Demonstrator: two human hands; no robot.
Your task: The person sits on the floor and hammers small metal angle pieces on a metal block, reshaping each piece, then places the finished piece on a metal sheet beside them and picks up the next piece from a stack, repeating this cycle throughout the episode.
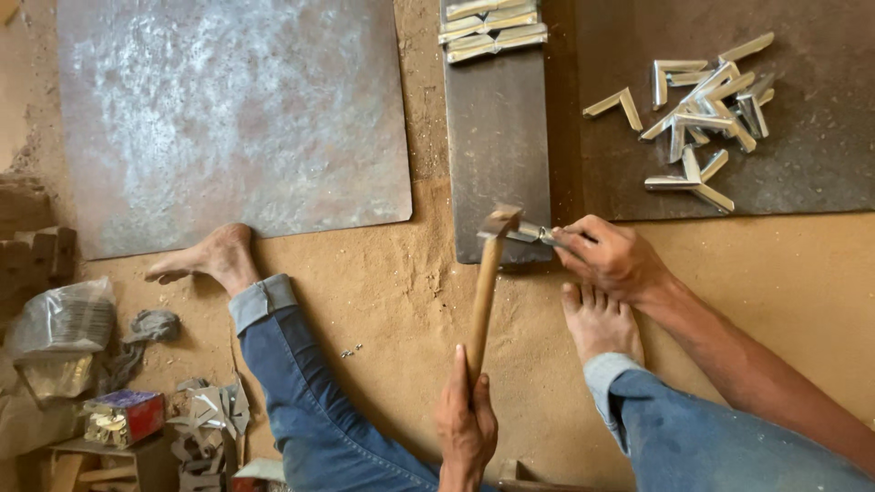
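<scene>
My left hand [466,417] grips the wooden handle of a hammer [487,282], whose metal head rests at the near end of a narrow dark steel block [497,137]. My right hand [609,258] pinches a small shiny metal piece [530,234] and holds it against the block's near edge, right beside the hammer head. I sit on a sandy floor with both bare feet out, the right foot just under my right hand.
A large grey metal sheet [232,109] lies at the left. A pile of bent metal angle pieces [702,114] sits on a dark plate [820,164] at the right. Stacked strips [492,27] rest on the block's far end. Bags, a small box and scrap lie at lower left.
</scene>
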